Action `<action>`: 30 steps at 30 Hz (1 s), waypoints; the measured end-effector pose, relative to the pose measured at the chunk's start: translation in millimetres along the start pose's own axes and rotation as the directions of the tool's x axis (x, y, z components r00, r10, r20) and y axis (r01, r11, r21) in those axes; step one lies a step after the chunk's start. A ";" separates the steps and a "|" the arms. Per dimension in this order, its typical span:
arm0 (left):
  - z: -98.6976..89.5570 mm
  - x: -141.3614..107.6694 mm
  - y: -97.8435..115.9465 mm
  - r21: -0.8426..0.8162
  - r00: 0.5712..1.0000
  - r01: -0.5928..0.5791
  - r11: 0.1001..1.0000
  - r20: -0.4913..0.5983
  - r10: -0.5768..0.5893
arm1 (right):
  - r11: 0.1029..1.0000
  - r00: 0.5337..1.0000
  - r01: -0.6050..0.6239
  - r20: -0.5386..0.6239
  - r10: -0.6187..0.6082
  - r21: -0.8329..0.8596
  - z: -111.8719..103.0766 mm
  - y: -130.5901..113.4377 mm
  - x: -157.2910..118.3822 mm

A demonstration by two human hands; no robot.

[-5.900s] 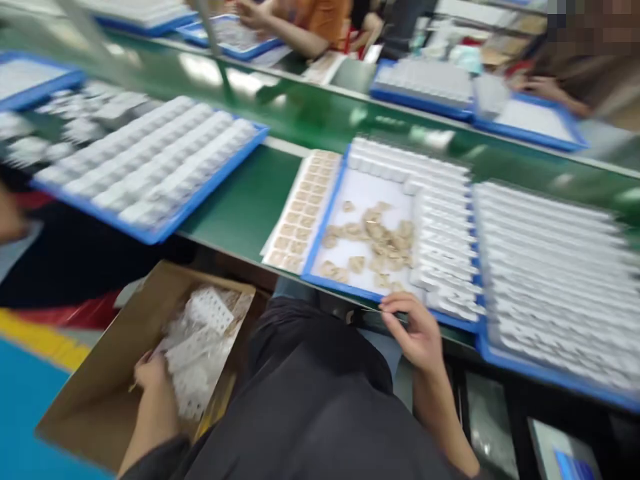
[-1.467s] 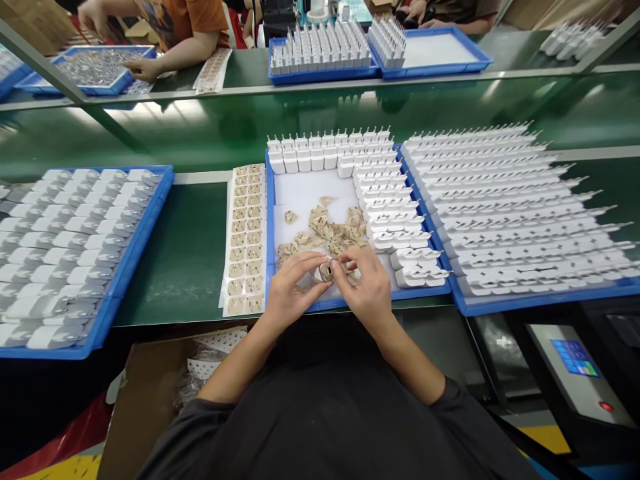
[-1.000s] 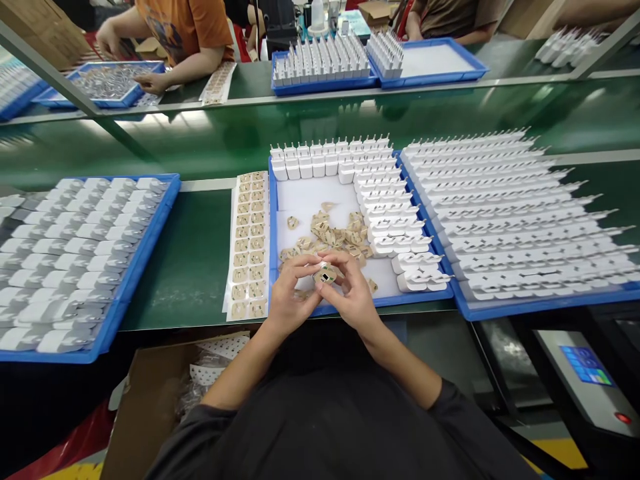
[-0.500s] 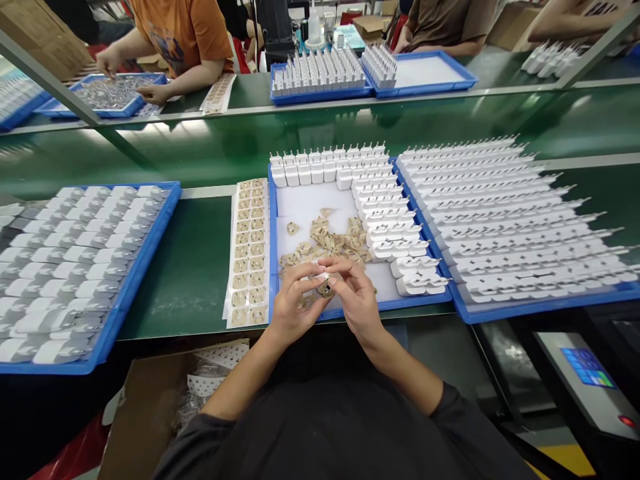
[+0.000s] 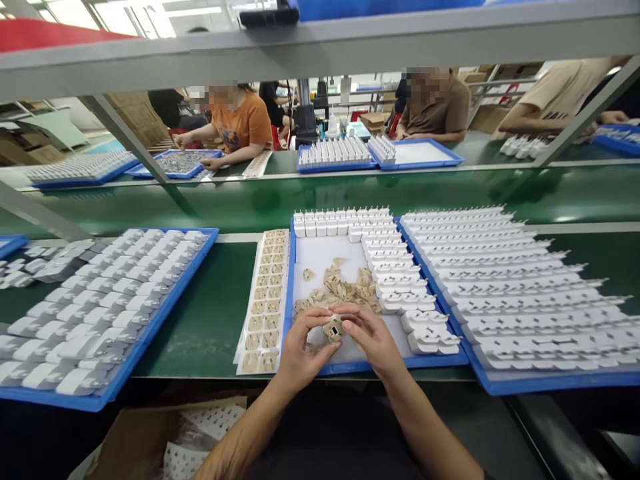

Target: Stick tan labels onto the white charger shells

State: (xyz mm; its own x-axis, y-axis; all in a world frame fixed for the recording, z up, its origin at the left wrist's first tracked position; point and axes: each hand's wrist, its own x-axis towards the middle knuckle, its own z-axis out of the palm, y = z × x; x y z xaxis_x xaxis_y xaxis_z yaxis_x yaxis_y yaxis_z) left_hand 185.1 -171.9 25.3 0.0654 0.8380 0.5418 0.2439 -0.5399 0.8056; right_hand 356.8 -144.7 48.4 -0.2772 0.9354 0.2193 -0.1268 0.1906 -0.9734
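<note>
Both hands meet over the front edge of a blue tray (image 5: 291, 280). My left hand (image 5: 300, 350) and my right hand (image 5: 373, 337) pinch one small white charger plug (image 5: 333, 329) between their fingertips, its face with a tan sticker turned up. Behind the hands, loose tan stickers (image 5: 345, 288) lie in a heap on the tray's white floor. Rows of white charger plugs (image 5: 395, 280) line the tray's back and right side. A sticker sheet (image 5: 265, 300) with rows of tan labels lies just left of the tray.
A second blue tray (image 5: 540, 383) packed with white plugs sits at right, a third (image 5: 150, 340) at left. A cardboard box (image 5: 150, 440) of used sheets stands below the bench. A shelf bar (image 5: 320, 40) crosses overhead. Other people work across the green belt (image 5: 250, 200).
My head has tilted up, so the shelf and the far workers come into view. Both hands stay together on the same plug, turning it slightly. Earlier my left hand was down in the box.
</note>
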 end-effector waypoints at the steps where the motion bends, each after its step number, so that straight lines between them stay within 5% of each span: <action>1: 0.2 0.1 -0.1 0.000 1.000 0.005 1.000 -0.001 -0.005 | 0.994 0.999 0.047 -0.007 -0.048 -0.094 -1.5 -1.8 1.8; 6: 1.1 2.4 -1.2 0.011 1.000 0.028 1.000 0.008 -0.028 | 0.911 0.978 0.184 -0.021 -0.207 -0.369 -5.0 -8.2 6.8; 15: 0.0 2.5 -1.9 -0.039 0.999 0.025 0.999 0.032 -0.024 | 0.985 0.996 0.080 0.049 -0.073 -0.155 -9.4 -0.7 10.3; 20: 2.7 0.8 -4.4 -0.167 0.977 0.214 0.963 0.040 -0.210 | 0.851 0.936 0.345 0.082 -0.342 -0.395 -12.5 -3.6 3.4; 23: 3.9 3.0 -6.8 -0.267 0.948 0.306 0.914 -0.006 -0.319 | 0.838 0.890 0.456 0.138 -0.435 -0.299 -18.3 -3.9 -2.5; 27: 2.8 7.8 -8.8 -0.296 0.925 0.340 0.892 -0.066 -0.374 | 0.820 0.919 0.306 -0.073 -0.386 -0.484 -23.8 7.5 0.3; 30: 2.4 10.1 -9.2 -0.286 0.936 0.313 0.906 -0.069 -0.345 | 0.661 0.915 0.269 -0.028 -0.402 -0.700 -23.3 18.3 5.0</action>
State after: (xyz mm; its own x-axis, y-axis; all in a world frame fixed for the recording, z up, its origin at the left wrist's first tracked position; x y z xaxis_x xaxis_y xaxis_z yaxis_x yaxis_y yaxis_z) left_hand 185.8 -158.3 22.8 -0.0893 0.9652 0.2457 -0.0354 -0.2496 0.9677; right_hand 375.3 -129.6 30.2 -0.1764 0.7879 0.5900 0.5083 0.5862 -0.6309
